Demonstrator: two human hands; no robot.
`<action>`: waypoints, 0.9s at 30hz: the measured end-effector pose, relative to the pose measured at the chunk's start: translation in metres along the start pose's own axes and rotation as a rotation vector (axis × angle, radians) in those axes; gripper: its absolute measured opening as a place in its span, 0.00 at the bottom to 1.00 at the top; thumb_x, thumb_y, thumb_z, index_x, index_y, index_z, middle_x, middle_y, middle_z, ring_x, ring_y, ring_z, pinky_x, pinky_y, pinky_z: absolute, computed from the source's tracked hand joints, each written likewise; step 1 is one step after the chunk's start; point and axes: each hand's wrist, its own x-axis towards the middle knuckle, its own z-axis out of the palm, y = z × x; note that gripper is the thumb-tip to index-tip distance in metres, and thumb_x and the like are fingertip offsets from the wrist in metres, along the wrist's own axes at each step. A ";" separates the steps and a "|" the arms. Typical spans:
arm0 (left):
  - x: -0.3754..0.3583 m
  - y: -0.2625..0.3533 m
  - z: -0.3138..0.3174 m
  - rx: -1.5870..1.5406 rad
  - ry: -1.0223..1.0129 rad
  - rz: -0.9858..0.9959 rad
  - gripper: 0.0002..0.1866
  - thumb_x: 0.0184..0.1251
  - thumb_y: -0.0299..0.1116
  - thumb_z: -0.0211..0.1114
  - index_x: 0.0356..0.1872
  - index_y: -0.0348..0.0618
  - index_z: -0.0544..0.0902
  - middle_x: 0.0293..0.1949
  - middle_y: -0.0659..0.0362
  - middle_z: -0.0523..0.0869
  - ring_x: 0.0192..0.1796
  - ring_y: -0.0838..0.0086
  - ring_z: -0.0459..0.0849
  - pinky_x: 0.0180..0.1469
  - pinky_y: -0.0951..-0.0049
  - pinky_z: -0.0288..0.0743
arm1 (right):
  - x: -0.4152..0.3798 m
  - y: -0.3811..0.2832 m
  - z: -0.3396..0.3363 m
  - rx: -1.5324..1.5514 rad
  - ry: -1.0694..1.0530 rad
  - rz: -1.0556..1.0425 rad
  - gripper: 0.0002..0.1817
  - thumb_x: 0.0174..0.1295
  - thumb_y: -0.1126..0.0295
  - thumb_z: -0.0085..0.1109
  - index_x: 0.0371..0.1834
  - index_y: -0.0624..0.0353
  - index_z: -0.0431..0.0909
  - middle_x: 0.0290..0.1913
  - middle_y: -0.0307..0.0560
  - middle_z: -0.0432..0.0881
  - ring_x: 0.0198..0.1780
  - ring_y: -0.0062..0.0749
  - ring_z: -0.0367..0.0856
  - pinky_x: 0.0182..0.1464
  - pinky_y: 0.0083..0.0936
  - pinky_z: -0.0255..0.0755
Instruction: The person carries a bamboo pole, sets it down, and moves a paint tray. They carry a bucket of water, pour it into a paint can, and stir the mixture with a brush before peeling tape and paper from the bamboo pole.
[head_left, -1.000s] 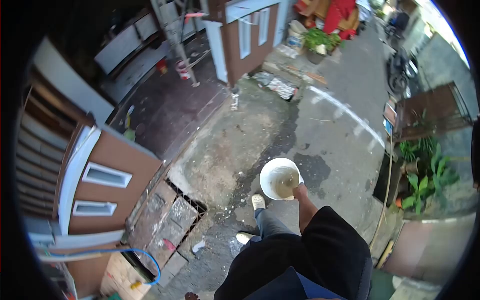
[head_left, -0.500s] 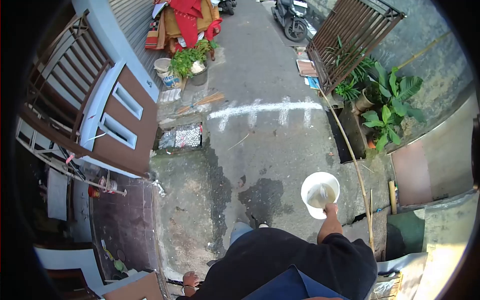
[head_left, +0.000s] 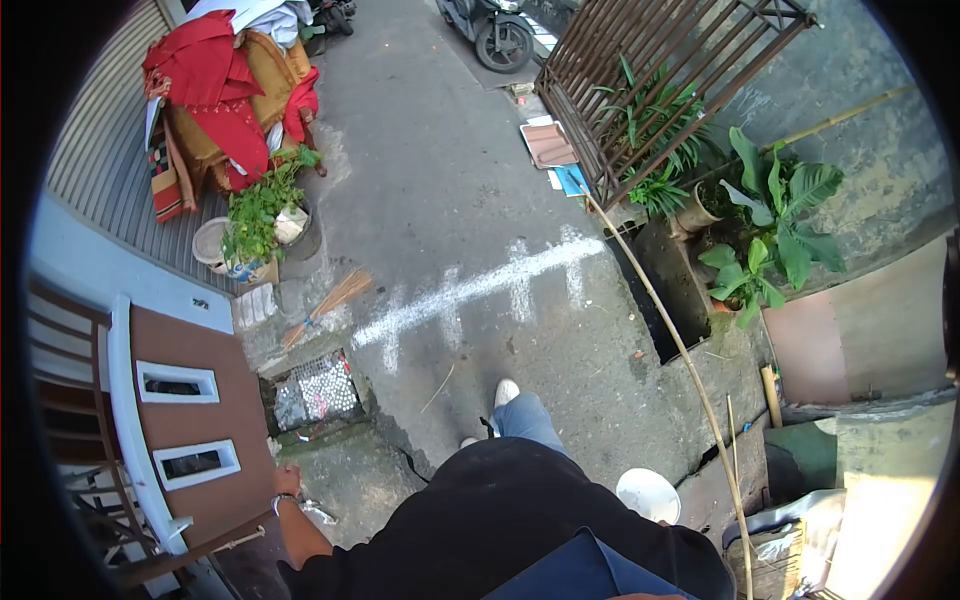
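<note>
My left hand (head_left: 287, 478) is out at the left side, with a bracelet or watch on its wrist. Its fingers look loosely curled, and I see nothing in them. Below it the ground and a brown-and-blue house wall (head_left: 205, 345) show. On the right, a white bucket (head_left: 648, 495) is beside my body, partly covered by my dark shirt. My right hand is hidden behind my body, so its grip on the bucket does not show. One light shoe (head_left: 506, 391) is forward on the pavement.
A white chalky line (head_left: 480, 287) with short cross strokes crosses the lane. A long bamboo pole (head_left: 668, 325) lies by an open drain (head_left: 655, 290) at right. Potted plants (head_left: 790, 215) and a rusty metal frame (head_left: 655, 90) stand there. A twig broom (head_left: 330, 305) lies left.
I have moved forward, and the white line is nearer. My left hand has swung up and forward. The bucket has dropped back beside my body, and my right hand has gone out of sight.
</note>
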 end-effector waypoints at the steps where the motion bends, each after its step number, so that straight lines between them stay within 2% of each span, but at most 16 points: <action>1: 0.016 0.094 -0.024 -0.136 0.017 0.027 0.17 0.64 0.37 0.61 0.49 0.39 0.81 0.33 0.54 0.86 0.30 0.68 0.83 0.36 0.65 0.77 | -0.008 -0.016 0.030 0.041 -0.009 0.010 0.12 0.60 0.74 0.46 0.34 0.72 0.78 0.20 0.54 0.79 0.19 0.36 0.79 0.21 0.29 0.75; 2: 0.040 0.157 -0.030 -0.274 0.032 0.052 0.17 0.66 0.36 0.60 0.51 0.37 0.80 0.32 0.53 0.85 0.28 0.70 0.82 0.34 0.67 0.77 | -0.014 -0.034 0.061 0.082 -0.022 0.019 0.12 0.60 0.74 0.46 0.34 0.73 0.78 0.20 0.54 0.79 0.19 0.36 0.79 0.21 0.30 0.75; 6: 0.178 0.290 -0.012 -0.215 0.211 0.210 0.19 0.68 0.35 0.59 0.54 0.32 0.77 0.33 0.51 0.86 0.29 0.73 0.82 0.30 0.70 0.76 | -0.039 -0.128 0.187 0.236 -0.063 0.047 0.12 0.59 0.73 0.47 0.35 0.73 0.77 0.22 0.55 0.78 0.20 0.36 0.79 0.22 0.30 0.76; 7: 0.192 0.324 -0.005 -0.182 0.104 0.116 0.18 0.68 0.34 0.59 0.54 0.34 0.77 0.34 0.51 0.85 0.29 0.73 0.83 0.30 0.72 0.76 | -0.052 -0.150 0.211 0.260 -0.073 0.057 0.12 0.59 0.73 0.47 0.36 0.73 0.77 0.22 0.55 0.78 0.20 0.36 0.79 0.22 0.30 0.77; 8: 0.199 0.363 0.001 -0.078 -0.050 -0.025 0.12 0.66 0.34 0.61 0.49 0.47 0.79 0.28 0.60 0.82 0.27 0.76 0.79 0.24 0.73 0.71 | -0.065 -0.170 0.233 0.275 -0.086 0.064 0.12 0.59 0.73 0.47 0.36 0.73 0.77 0.22 0.55 0.78 0.20 0.36 0.79 0.23 0.30 0.77; 9: 0.254 0.367 0.005 -0.501 -0.636 -0.423 0.13 0.68 0.38 0.57 0.48 0.47 0.79 0.36 0.58 0.83 0.37 0.67 0.82 0.33 0.60 0.76 | -0.080 -0.198 0.258 0.306 -0.105 0.069 0.12 0.59 0.73 0.47 0.36 0.73 0.77 0.22 0.55 0.78 0.21 0.36 0.79 0.23 0.30 0.77; 10: 0.247 0.418 0.011 -0.024 -0.692 -0.185 0.17 0.69 0.45 0.52 0.50 0.47 0.77 0.46 0.57 0.82 0.48 0.57 0.80 0.44 0.45 0.74 | -0.094 -0.221 0.281 0.347 -0.120 0.074 0.12 0.59 0.73 0.48 0.36 0.74 0.77 0.23 0.55 0.78 0.21 0.36 0.79 0.23 0.30 0.78; 13: 0.308 0.531 0.022 -0.060 -0.890 -0.305 0.22 0.69 0.50 0.46 0.53 0.48 0.76 0.54 0.54 0.79 0.54 0.51 0.77 0.52 0.38 0.68 | -0.130 -0.287 0.351 0.441 -0.183 0.087 0.13 0.58 0.73 0.48 0.37 0.74 0.76 0.24 0.56 0.78 0.22 0.36 0.78 0.24 0.31 0.78; 14: 0.347 0.554 0.030 -0.138 -0.909 -0.206 0.21 0.66 0.52 0.46 0.51 0.52 0.76 0.50 0.57 0.80 0.47 0.56 0.78 0.46 0.45 0.70 | -0.139 -0.309 0.380 0.466 -0.209 0.087 0.13 0.58 0.73 0.48 0.37 0.74 0.76 0.24 0.56 0.78 0.22 0.36 0.78 0.24 0.31 0.79; 17: 0.483 0.654 0.025 -0.567 -1.001 -0.340 0.21 0.64 0.54 0.46 0.48 0.55 0.77 0.43 0.61 0.79 0.38 0.62 0.75 0.37 0.55 0.67 | -0.161 -0.387 0.473 0.422 -0.269 -0.028 0.13 0.58 0.72 0.49 0.38 0.74 0.76 0.25 0.56 0.78 0.22 0.37 0.78 0.24 0.31 0.79; 20: 0.584 0.783 0.015 -0.326 -0.684 -0.113 0.11 0.66 0.38 0.62 0.44 0.47 0.78 0.31 0.60 0.81 0.25 0.73 0.75 0.24 0.67 0.67 | -0.145 -0.491 0.595 -0.031 -0.370 -0.734 0.17 0.56 0.74 0.51 0.46 0.74 0.74 0.33 0.58 0.78 0.27 0.40 0.79 0.29 0.40 0.83; 21: 0.603 0.833 0.017 -0.388 -0.529 -0.008 0.13 0.66 0.36 0.62 0.46 0.41 0.79 0.25 0.60 0.80 0.21 0.78 0.72 0.24 0.75 0.66 | -0.149 -0.539 0.641 0.027 -0.321 -0.579 0.17 0.56 0.75 0.51 0.48 0.74 0.73 0.34 0.59 0.78 0.28 0.41 0.80 0.30 0.41 0.84; 22: 0.626 0.877 0.024 -0.285 -0.348 0.185 0.16 0.65 0.37 0.62 0.48 0.37 0.78 0.26 0.60 0.81 0.22 0.78 0.73 0.25 0.75 0.68 | -0.155 -0.589 0.687 0.098 -0.265 -0.427 0.18 0.55 0.75 0.51 0.49 0.73 0.73 0.36 0.60 0.78 0.30 0.42 0.81 0.31 0.42 0.84; 23: 0.651 0.921 0.036 -0.193 -0.162 0.373 0.20 0.65 0.38 0.62 0.51 0.33 0.78 0.28 0.59 0.81 0.23 0.78 0.74 0.26 0.74 0.70 | -0.176 -0.668 0.738 0.242 -0.130 -0.033 0.19 0.55 0.75 0.51 0.50 0.72 0.73 0.37 0.60 0.78 0.31 0.43 0.81 0.31 0.43 0.84; 25: 0.693 1.006 0.040 -0.101 -0.247 0.414 0.25 0.65 0.38 0.62 0.56 0.28 0.74 0.31 0.55 0.85 0.28 0.72 0.80 0.34 0.71 0.75 | -0.180 -0.757 0.801 0.274 -0.145 -0.125 0.19 0.54 0.75 0.51 0.49 0.73 0.72 0.37 0.59 0.79 0.33 0.45 0.82 0.31 0.44 0.83; 27: 0.726 1.085 0.054 0.071 -0.194 0.623 0.25 0.66 0.38 0.61 0.59 0.31 0.73 0.38 0.48 0.86 0.39 0.63 0.84 0.44 0.68 0.77 | -0.190 -0.842 0.855 0.296 -0.244 -0.136 0.19 0.55 0.72 0.51 0.47 0.75 0.73 0.36 0.59 0.80 0.33 0.44 0.83 0.29 0.40 0.83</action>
